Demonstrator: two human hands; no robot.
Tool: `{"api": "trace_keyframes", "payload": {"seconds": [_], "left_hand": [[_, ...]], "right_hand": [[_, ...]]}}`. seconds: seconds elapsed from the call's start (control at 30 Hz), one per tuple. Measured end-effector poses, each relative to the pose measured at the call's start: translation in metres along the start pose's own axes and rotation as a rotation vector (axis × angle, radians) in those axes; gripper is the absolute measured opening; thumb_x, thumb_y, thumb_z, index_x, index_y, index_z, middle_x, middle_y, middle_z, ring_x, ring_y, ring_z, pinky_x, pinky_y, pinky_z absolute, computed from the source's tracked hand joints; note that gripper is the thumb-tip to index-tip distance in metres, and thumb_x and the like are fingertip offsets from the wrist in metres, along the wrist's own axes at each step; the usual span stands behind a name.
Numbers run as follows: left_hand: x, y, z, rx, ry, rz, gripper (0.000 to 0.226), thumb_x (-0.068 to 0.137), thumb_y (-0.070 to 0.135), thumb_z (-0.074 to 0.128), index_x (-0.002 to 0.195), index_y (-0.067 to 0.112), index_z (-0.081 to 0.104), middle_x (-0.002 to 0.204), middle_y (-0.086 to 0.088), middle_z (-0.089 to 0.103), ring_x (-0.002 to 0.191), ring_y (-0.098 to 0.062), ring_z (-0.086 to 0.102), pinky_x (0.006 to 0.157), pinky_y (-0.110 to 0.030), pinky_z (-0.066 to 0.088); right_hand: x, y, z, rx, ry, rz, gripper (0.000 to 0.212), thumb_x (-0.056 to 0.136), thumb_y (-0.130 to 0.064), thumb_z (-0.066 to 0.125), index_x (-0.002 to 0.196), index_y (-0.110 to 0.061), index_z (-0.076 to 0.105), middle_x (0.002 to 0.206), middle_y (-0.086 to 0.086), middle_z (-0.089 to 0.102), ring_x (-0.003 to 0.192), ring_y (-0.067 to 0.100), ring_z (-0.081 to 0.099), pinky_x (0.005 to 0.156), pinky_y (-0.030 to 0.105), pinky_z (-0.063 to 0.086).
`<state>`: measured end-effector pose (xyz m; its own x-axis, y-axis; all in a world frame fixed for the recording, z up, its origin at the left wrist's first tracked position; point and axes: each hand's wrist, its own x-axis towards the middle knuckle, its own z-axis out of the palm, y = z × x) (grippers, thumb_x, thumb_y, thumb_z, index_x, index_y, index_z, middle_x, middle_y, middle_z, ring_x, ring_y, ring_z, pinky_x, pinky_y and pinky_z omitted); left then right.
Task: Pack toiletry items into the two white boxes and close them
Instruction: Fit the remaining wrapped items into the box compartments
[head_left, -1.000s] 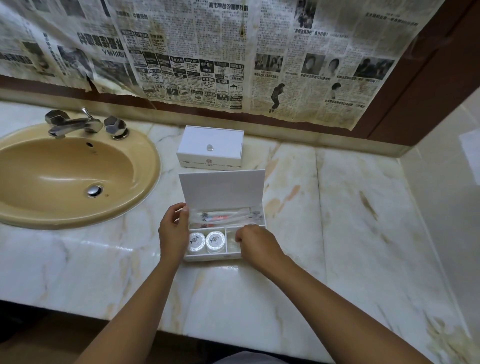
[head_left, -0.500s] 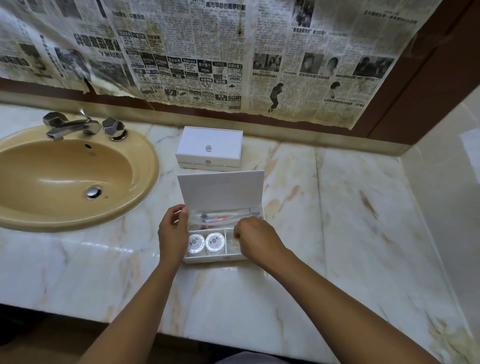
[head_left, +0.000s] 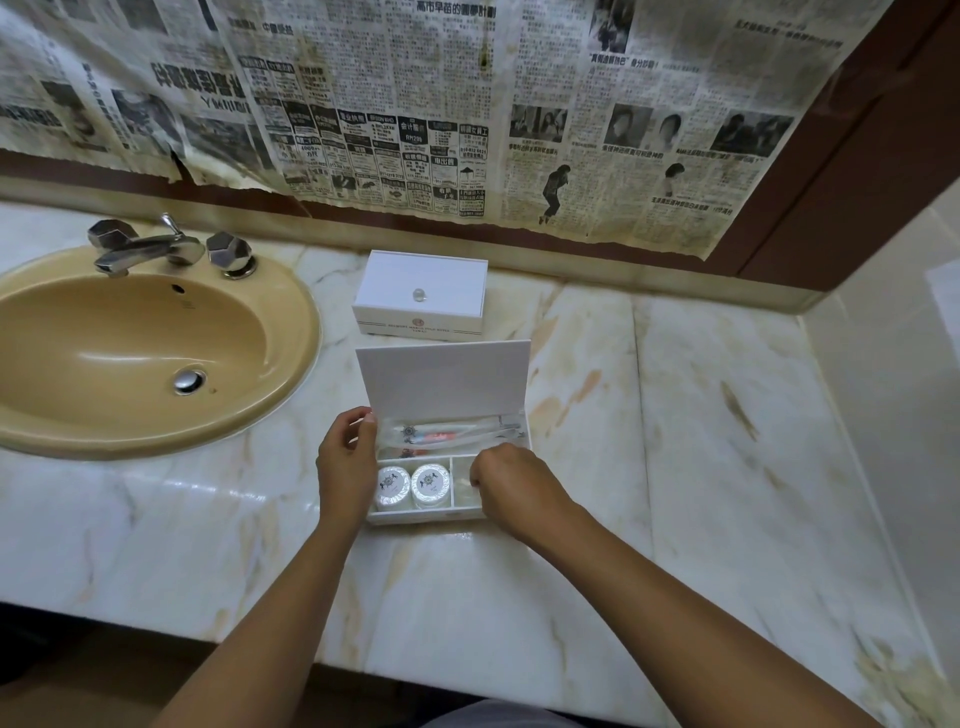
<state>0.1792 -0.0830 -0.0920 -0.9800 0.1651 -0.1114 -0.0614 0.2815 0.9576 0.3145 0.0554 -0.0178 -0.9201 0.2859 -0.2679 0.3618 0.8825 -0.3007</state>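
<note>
Left hand (head_left: 347, 467), fingers curled, is steadying the open white plastic box (head_left: 441, 384) at nine o'clock; right hand (head_left: 511, 486), fingers curled, is reaching into its compartment at three o'clock, grasp indiscernible.

raised lid (head_left: 442, 375) and closed box (head_left: 422, 296) block behind; bare marble counter (head_left: 701, 441) lies rightward.

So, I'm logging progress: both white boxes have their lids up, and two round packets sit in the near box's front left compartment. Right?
Not quite. In the head view only the near box has its lid up; the far box behind it is closed. The two round packets do sit in the near box's front left compartment.
</note>
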Motion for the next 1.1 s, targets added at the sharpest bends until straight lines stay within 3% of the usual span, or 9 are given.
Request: {"api": "trace_keyframes", "payload": {"seconds": [0.13,0.23,0.4,0.67,0.77,0.87,0.97,1.1], "left_hand": [[0.000,-0.001,-0.001,0.012,0.000,0.005,0.018,0.099,0.022,0.053,0.112,0.016,0.065,0.107,-0.001,0.067,0.099,-0.015,0.061,0.081,-0.020,0.044],[0.000,0.000,-0.001,0.007,-0.005,0.006,0.017,0.099,0.022,0.053,0.110,0.017,0.065,0.105,-0.001,0.067,0.097,-0.015,0.061,0.079,-0.020,0.044],[-0.001,0.002,-0.001,0.005,-0.003,0.020,0.012,0.099,0.020,0.054,0.106,0.018,0.064,0.101,0.001,0.067,0.089,-0.008,0.060,0.073,-0.013,0.043],[0.001,-0.001,0.000,0.009,-0.007,0.018,0.017,0.099,0.021,0.054,0.110,0.015,0.065,0.105,-0.003,0.068,0.096,-0.016,0.061,0.075,-0.016,0.043],[0.001,-0.001,-0.001,0.002,-0.012,0.017,0.017,0.099,0.022,0.054,0.110,0.015,0.065,0.106,-0.004,0.068,0.097,-0.017,0.062,0.077,-0.018,0.044],[0.001,-0.002,0.000,0.009,-0.012,0.020,0.017,0.099,0.022,0.054,0.110,0.015,0.065,0.106,-0.003,0.068,0.098,-0.017,0.062,0.076,-0.017,0.044],[0.001,-0.002,-0.001,0.007,-0.009,0.018,0.017,0.099,0.021,0.053,0.111,0.015,0.065,0.107,-0.003,0.068,0.098,-0.017,0.062,0.077,-0.016,0.044],[0.000,-0.001,-0.001,0.004,-0.010,0.021,0.017,0.099,0.021,0.053,0.110,0.015,0.065,0.105,-0.003,0.068,0.095,-0.016,0.062,0.074,-0.014,0.045]], "right_hand": [[0.003,-0.001,0.001,-0.003,-0.075,0.017,0.029,0.081,0.010,0.051,0.103,-0.001,0.064,0.100,0.018,0.062,0.095,0.033,0.060,0.068,0.028,0.038],[0.008,0.001,0.002,0.012,-0.116,0.031,0.024,0.080,0.011,0.051,0.094,-0.004,0.063,0.097,0.017,0.060,0.089,0.034,0.059,0.067,0.028,0.039],[0.008,0.004,0.001,0.001,-0.061,0.019,0.034,0.081,0.008,0.055,0.109,-0.008,0.067,0.110,0.013,0.063,0.099,0.030,0.061,0.084,0.034,0.050],[0.009,0.006,0.007,0.101,-0.077,0.099,0.029,0.081,0.008,0.052,0.101,-0.004,0.069,0.107,0.017,0.064,0.098,0.031,0.061,0.084,0.033,0.052],[0.008,0.007,0.009,0.141,-0.060,0.089,0.031,0.083,0.003,0.051,0.103,-0.010,0.071,0.109,0.014,0.065,0.098,0.030,0.062,0.083,0.031,0.051],[0.004,0.010,0.002,0.215,0.014,0.068,0.027,0.086,-0.007,0.050,0.097,-0.017,0.073,0.103,0.006,0.069,0.096,0.025,0.062,0.081,0.031,0.051],[-0.003,0.018,-0.015,0.300,0.189,0.058,0.022,0.089,-0.014,0.053,0.096,-0.015,0.074,0.096,0.003,0.073,0.088,0.020,0.065,0.080,0.030,0.051],[-0.012,0.043,-0.027,0.370,0.299,0.144,0.021,0.092,-0.019,0.056,0.107,-0.016,0.071,0.100,-0.002,0.070,0.081,0.010,0.060,0.074,0.018,0.044]]}}
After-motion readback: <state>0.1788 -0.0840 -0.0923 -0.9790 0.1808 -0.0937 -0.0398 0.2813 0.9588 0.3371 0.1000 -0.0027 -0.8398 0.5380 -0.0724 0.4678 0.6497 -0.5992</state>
